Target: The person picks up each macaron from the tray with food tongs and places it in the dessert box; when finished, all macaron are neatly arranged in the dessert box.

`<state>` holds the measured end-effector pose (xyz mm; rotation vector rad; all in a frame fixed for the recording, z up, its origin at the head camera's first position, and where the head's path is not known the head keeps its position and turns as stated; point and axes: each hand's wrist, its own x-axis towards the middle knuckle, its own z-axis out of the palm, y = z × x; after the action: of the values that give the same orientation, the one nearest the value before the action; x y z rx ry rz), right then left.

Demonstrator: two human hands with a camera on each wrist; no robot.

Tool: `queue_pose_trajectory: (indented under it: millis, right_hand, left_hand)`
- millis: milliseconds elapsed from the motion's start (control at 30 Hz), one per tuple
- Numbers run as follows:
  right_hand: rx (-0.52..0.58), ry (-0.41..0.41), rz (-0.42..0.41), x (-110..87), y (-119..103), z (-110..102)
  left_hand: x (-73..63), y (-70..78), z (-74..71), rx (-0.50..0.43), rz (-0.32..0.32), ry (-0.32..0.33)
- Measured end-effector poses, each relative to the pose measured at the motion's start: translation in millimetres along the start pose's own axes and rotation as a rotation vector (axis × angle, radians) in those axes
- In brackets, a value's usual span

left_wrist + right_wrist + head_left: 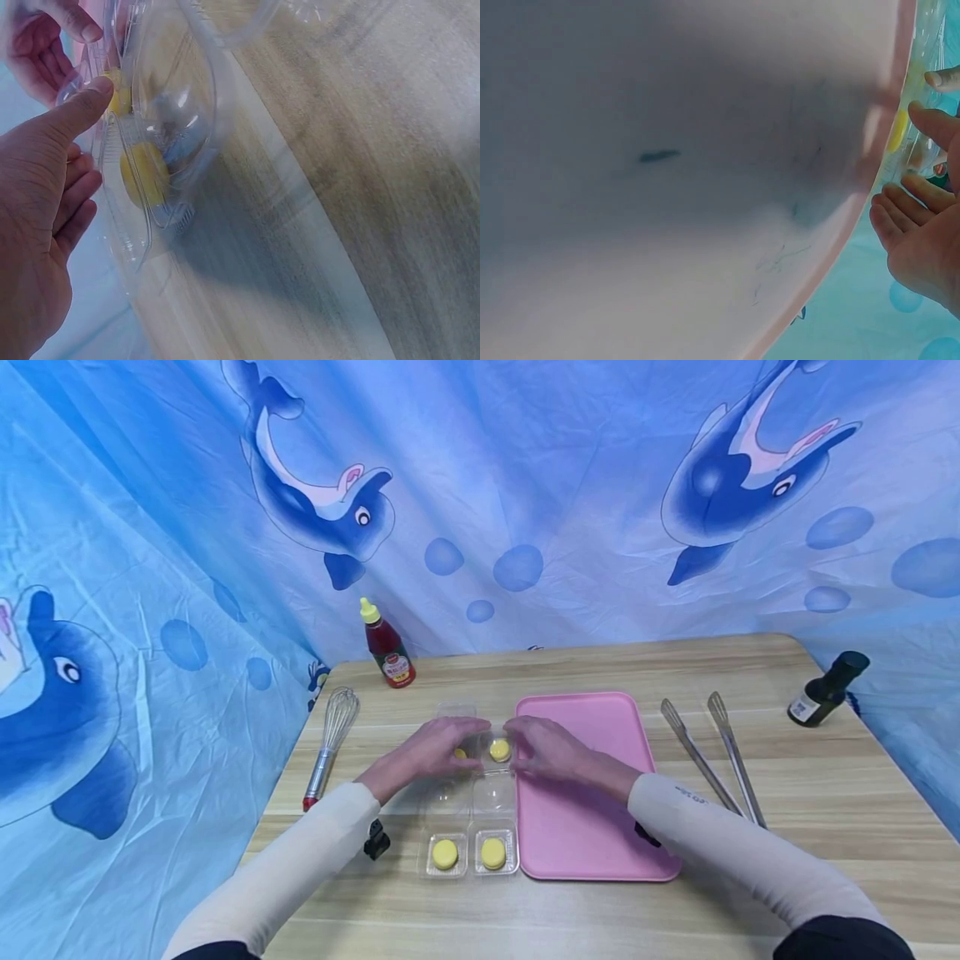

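Clear plastic boxes with yellow macarons stand left of a pink tray. My left hand holds the edge of the back boxes, its thumb on the plastic and its fingers loosely bent beside it. Across from it, my right hand reaches over the tray's left edge. Its thumb and extended fingers stand apart at the box's right side. Between the hands a macaron shows; another macaron is partly hidden by the left hand in the head view. Two front boxes hold a macaron and a macaron.
A whisk lies at the left, with a red sauce bottle behind it. Right of the tray lie metal tongs. A dark bottle stands near the right edge of the wooden table. A blue dolphin curtain hangs behind.
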<state>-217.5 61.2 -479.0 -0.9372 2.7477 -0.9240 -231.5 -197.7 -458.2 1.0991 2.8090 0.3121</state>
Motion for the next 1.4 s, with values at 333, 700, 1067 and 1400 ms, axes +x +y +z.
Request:
queue_pose_trajectory:
  millis: [333,700,1067,1400]
  right_hand:
    - [-0.005,-0.013,0.007,2.9,1,1]
    - [0.013,-0.023,-0.005,1.9,2,1]
    - [0.057,-0.055,0.019,-0.4,5,-3]
    - [0.132,0.008,-0.027,11.6,3,-19]
  left_hand:
    - [2.1,-0.3,-0.3,0.019,0.001,-0.01]
    - [4.1,1.9,-0.3,0.037,-0.011,-0.023]
    - [0.8,0.7,-4.0,0.036,-0.002,-0.045]
    - [-9.7,-16.1,-30.5,-0.105,-0.144,0.088]
